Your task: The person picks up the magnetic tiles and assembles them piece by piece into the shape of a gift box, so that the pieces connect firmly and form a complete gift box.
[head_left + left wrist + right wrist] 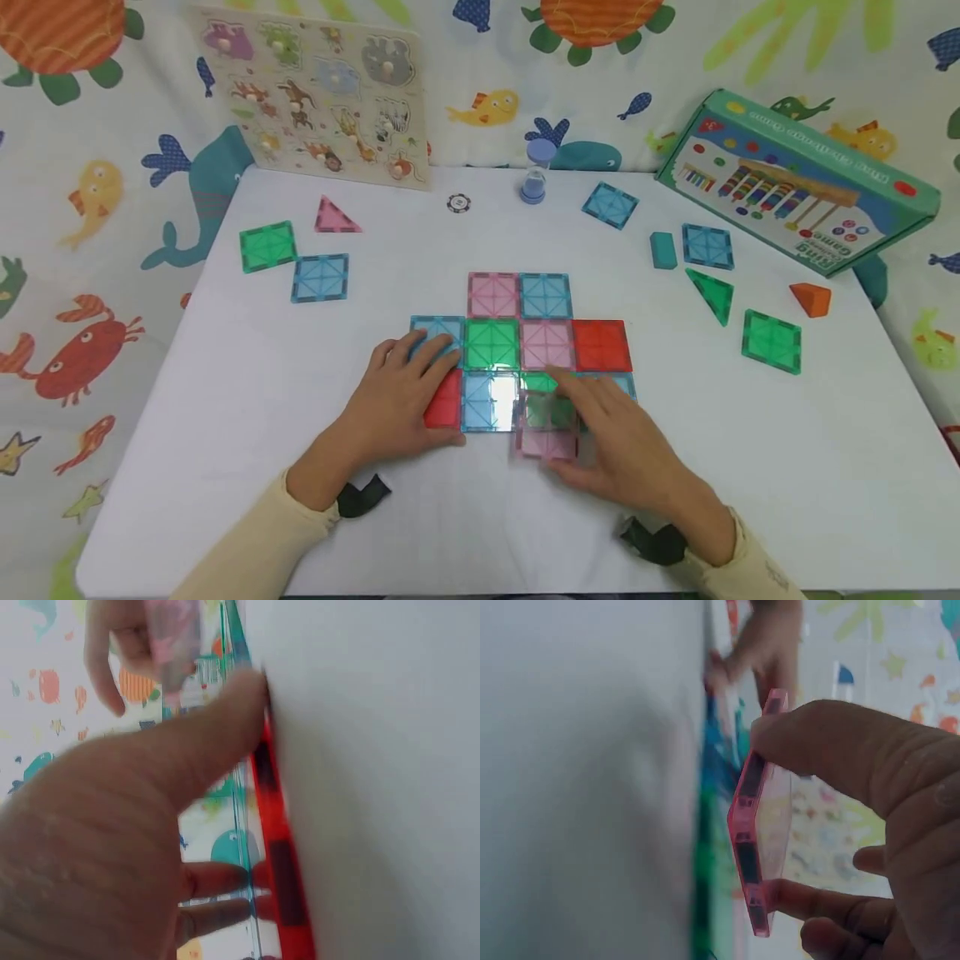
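Note:
In the head view, flat square magnetic tiles lie edge to edge in the middle of the table. My right hand (630,442) pinches a see-through pink tile (547,445) between thumb and fingers. It is raised and tilted, overlapping the front green tile (536,382); in the right wrist view the pink tile (744,817) shows edge-on, apart from the table. My left hand (397,404) rests on the left side of the layout, fingers spread over a blue tile (427,323). Its thumb touches the near edge of the red tile (444,402), seen also in the left wrist view.
Loose tiles lie left, including a green square (268,247) and pink triangle (336,217). More tiles and blocks, such as an orange block (810,300), are at right. A sand timer (535,171), animal puzzle board (322,100) and green game box (795,183) stand behind.

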The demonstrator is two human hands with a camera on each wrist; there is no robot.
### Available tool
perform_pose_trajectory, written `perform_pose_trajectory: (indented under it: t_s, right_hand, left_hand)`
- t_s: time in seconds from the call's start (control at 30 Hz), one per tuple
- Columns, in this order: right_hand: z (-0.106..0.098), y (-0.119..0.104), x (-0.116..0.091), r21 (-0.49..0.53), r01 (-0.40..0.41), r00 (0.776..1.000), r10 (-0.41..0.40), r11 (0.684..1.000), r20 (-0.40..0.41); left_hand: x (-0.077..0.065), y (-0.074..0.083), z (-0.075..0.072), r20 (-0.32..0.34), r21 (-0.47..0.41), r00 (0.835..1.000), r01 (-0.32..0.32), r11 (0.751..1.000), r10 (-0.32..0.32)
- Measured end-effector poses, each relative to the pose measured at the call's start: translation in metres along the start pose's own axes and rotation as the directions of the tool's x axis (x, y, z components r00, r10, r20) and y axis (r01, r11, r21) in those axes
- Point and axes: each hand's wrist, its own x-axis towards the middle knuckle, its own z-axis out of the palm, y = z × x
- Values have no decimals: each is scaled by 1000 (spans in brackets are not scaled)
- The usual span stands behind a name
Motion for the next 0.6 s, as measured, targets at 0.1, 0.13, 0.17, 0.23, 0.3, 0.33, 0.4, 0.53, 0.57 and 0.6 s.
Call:
perform_pose_trajectory:
  t_s: [0.1,0.13,0.17,0.23,0.3,0.33,0.4,0.53,0.57,0.6]
  right_hand:
    - [17,-19,-8,-72,53,998,-50,996,31]
    - [22,-24,-9,-93,75,997,-72,993,35]
    - [26,-28,-9,-114,98,995,-95,989,35]
    - [33,-35,-9,-146,125,992,-122,981,31]
    - [36,-39,-8,-157,144,990,-144,977,15]
    - [37,-40,-8,-160,149,989,-150,976,7]
    - [40,-43,-7,-160,153,988,-155,975,-1]
    - [45,-48,-5,-156,181,981,-189,971,-37]
    - [47,-49,-4,-159,189,979,-198,969,-48]
    - [48,-49,-3,-158,198,976,-210,968,-64]
  left_hand:
    - [-1,4,1,-25,36,999,21,999,-20]
    - [-1,5,1,-29,43,999,24,999,-23]
    - [-2,5,1,-34,47,999,25,999,-23]
    - [-2,5,1,-39,46,999,23,999,-21]
    - [-2,5,1,-43,37,999,18,999,-17]
    - [-2,5,1,-43,34,999,17,999,-16]
    - [-1,5,1,-35,32,999,19,999,-18]
    - [2,5,0,-18,29,1000,19,999,-19]
    - [2,6,-1,-14,26,1000,20,999,-20]
    - [3,6,-1,-11,23,1000,20,1000,-20]
